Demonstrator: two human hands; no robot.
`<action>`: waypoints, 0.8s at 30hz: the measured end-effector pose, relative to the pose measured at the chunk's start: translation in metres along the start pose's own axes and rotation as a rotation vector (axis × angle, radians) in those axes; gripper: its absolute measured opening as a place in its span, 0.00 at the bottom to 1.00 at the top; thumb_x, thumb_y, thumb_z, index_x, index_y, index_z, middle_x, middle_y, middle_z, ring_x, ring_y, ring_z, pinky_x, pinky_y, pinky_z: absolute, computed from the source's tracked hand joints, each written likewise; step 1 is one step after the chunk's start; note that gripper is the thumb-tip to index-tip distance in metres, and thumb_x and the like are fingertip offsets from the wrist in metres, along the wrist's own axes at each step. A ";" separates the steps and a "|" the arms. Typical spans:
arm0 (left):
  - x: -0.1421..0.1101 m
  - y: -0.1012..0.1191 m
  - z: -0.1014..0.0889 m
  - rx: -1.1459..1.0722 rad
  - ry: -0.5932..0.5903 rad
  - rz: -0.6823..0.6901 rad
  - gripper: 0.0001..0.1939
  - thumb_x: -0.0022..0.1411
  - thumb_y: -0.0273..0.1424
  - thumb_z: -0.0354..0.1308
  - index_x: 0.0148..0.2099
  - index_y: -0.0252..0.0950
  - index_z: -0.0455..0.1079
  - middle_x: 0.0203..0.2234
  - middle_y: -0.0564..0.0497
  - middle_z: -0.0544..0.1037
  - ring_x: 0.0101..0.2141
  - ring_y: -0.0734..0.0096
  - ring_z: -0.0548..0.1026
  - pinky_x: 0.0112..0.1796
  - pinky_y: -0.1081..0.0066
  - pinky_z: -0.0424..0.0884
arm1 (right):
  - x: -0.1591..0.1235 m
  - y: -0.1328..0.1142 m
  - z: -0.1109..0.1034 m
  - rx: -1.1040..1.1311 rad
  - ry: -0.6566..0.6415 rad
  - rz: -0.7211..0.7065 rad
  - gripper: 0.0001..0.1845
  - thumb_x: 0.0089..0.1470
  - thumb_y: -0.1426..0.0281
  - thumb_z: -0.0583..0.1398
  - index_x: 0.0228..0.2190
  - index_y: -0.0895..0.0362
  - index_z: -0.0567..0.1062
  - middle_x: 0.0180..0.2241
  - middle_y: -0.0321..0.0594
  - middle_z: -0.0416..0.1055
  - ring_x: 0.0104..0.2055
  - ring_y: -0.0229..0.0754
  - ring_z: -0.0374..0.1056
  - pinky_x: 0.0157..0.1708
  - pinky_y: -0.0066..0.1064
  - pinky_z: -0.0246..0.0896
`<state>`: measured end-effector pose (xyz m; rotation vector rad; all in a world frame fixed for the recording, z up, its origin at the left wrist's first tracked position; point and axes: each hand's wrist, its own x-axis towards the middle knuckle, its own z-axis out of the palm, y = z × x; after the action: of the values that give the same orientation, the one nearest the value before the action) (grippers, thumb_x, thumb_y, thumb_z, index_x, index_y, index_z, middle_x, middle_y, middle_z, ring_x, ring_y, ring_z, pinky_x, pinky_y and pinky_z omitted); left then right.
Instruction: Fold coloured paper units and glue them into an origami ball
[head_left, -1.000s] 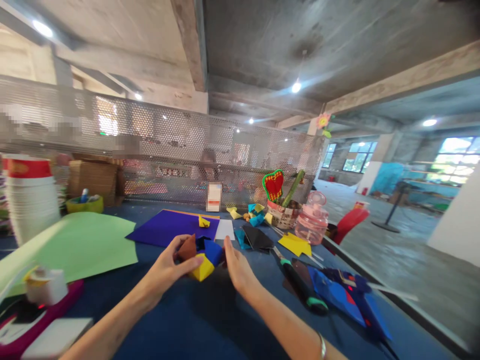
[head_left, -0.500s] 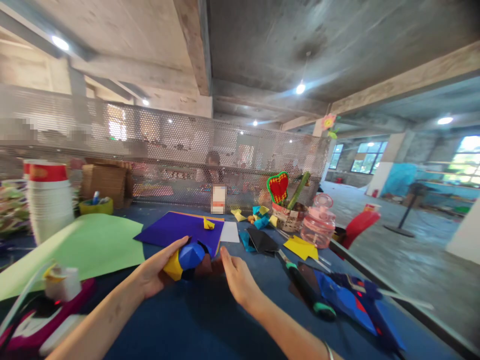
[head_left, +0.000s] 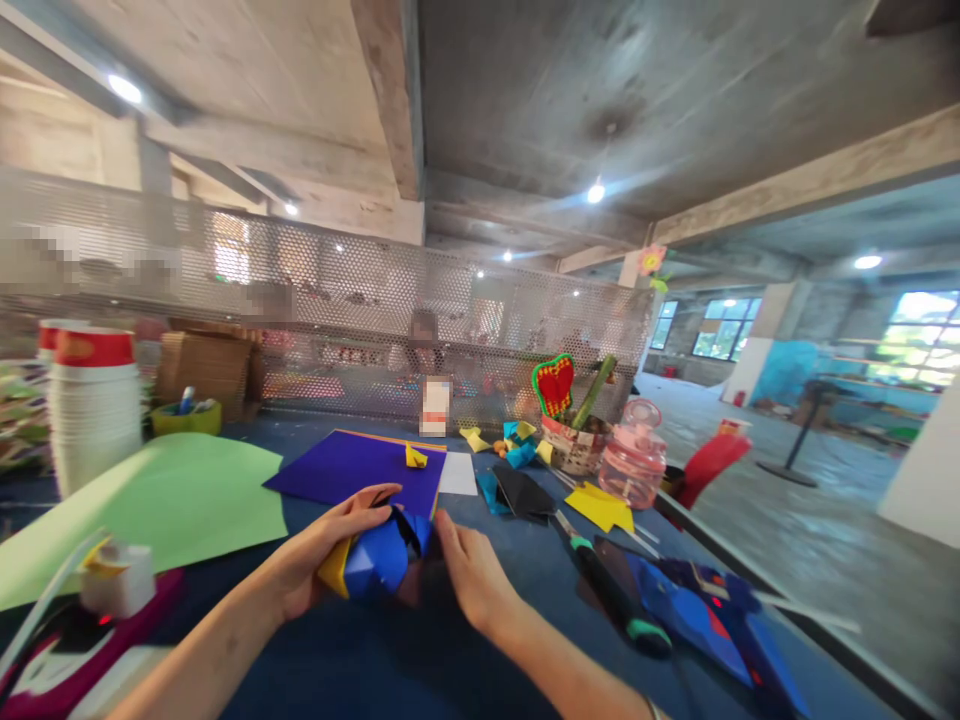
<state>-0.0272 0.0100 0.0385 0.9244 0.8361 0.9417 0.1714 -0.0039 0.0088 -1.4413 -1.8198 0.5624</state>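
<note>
- Stack of paper cups (head_left: pixel 96 420) upright at far left; light-green paper (head_left: pixel 187 490) beside it on the table (head_left: pixel 337 660). No shift relative to each other.
- Left hand (head_left: pixel 307 565) closed round the left side of a folded-paper model (head_left: pixel 375 565), thumb and fingers curled over it.
- Model sits just above the near side of purple paper (head_left: pixel 330 472). Change: brown panel at upper left a second ago; blue panels now face the camera, yellow at the left edge. Reading: piece rotated, bringing a dark gap to upper right.
- Right hand (head_left: pixel 480 578) open, fingers nearly straight, just beside the model's right edge; contact cannot be told.
- Further right: black folded paper (head_left: pixel 527 492), then glue gun (head_left: pixel 769 645), both lying unheld.
</note>
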 end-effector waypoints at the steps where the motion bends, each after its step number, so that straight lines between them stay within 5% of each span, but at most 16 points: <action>1: 0.001 0.001 -0.001 0.009 0.016 -0.011 0.32 0.49 0.36 0.68 0.56 0.40 0.65 0.42 0.48 0.79 0.34 0.67 0.78 0.33 0.75 0.74 | 0.008 0.002 -0.002 -0.025 0.014 -0.016 0.31 0.64 0.55 0.40 0.26 0.55 0.75 0.26 0.40 0.75 0.30 0.40 0.70 0.30 0.27 0.57; 6: 0.004 0.005 -0.005 -0.041 0.082 -0.007 0.31 0.49 0.38 0.68 0.55 0.39 0.66 0.39 0.47 0.79 0.34 0.67 0.78 0.34 0.73 0.74 | 0.074 0.017 -0.006 -0.203 0.060 -0.052 0.10 0.55 0.71 0.56 0.33 0.58 0.77 0.34 0.43 0.76 0.38 0.42 0.70 0.41 0.29 0.59; 12: 0.006 0.004 -0.005 0.028 0.087 0.045 0.32 0.49 0.42 0.67 0.55 0.40 0.66 0.43 0.47 0.78 0.35 0.67 0.77 0.32 0.74 0.72 | 0.140 0.023 0.028 -0.337 0.153 -0.022 0.18 0.51 0.66 0.61 0.42 0.63 0.74 0.45 0.55 0.70 0.50 0.53 0.64 0.49 0.39 0.55; 15: 0.012 0.000 -0.006 0.099 0.072 0.193 0.33 0.46 0.42 0.68 0.54 0.40 0.66 0.46 0.47 0.76 0.42 0.63 0.76 0.40 0.71 0.71 | 0.153 0.024 0.047 -0.342 0.178 0.008 0.19 0.49 0.66 0.63 0.43 0.62 0.74 0.46 0.55 0.69 0.52 0.54 0.62 0.49 0.40 0.55; 18: 0.019 -0.004 -0.010 0.265 0.087 0.441 0.32 0.45 0.40 0.68 0.52 0.39 0.66 0.46 0.47 0.75 0.46 0.61 0.73 0.47 0.67 0.68 | 0.157 0.026 0.053 -0.297 0.166 0.015 0.10 0.49 0.72 0.63 0.36 0.59 0.76 0.45 0.51 0.70 0.52 0.52 0.62 0.49 0.39 0.55; 21: 0.023 -0.007 -0.013 0.444 0.087 0.585 0.31 0.47 0.40 0.67 0.52 0.38 0.64 0.46 0.46 0.74 0.44 0.60 0.73 0.47 0.62 0.67 | 0.153 0.028 0.044 -0.199 0.152 -0.004 0.05 0.51 0.75 0.59 0.31 0.57 0.76 0.42 0.46 0.72 0.51 0.49 0.63 0.51 0.37 0.53; 24: 0.025 -0.009 -0.013 0.525 0.096 0.634 0.30 0.47 0.41 0.66 0.51 0.38 0.64 0.45 0.45 0.73 0.43 0.60 0.72 0.45 0.62 0.68 | 0.136 0.026 0.022 -0.048 0.140 0.001 0.08 0.52 0.74 0.57 0.37 0.57 0.73 0.38 0.44 0.73 0.45 0.46 0.68 0.47 0.36 0.59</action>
<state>-0.0271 0.0334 0.0210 1.6702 0.9070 1.3451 0.1576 0.1355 0.0137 -1.4765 -1.7325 0.4096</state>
